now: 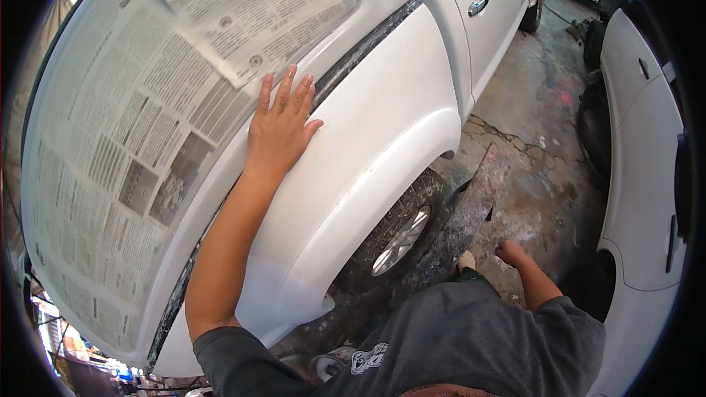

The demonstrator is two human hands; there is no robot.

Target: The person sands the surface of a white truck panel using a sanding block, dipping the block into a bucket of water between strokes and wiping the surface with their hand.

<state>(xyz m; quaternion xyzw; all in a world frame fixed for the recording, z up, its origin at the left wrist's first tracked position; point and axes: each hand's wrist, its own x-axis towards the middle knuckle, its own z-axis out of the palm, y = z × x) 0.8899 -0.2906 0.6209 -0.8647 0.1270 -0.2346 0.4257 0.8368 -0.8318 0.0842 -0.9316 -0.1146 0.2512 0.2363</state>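
My left hand [279, 119] lies flat with its fingers spread on the white car body, across the dark gap [366, 50] between the hood [233, 136] and the front fender [382, 95]. Printed newspaper sheets [110, 169] cover most of the hood, and the fingertips reach close to their edge. Below the fender sits the front wheel [401, 241], with a silver rim and a dark, dusty tyre. Low at my right side hangs my right hand [510, 252], its fingers curled closed over the floor, with nothing showing in them and touching nothing.
Beyond the fender is the car's white front door [491, 29] with a chrome handle. A second white car [638, 147] stands along the right. Between them runs a stained, cracked concrete floor [526, 103], where a dusty dark sheet [482, 191] lies by the wheel.
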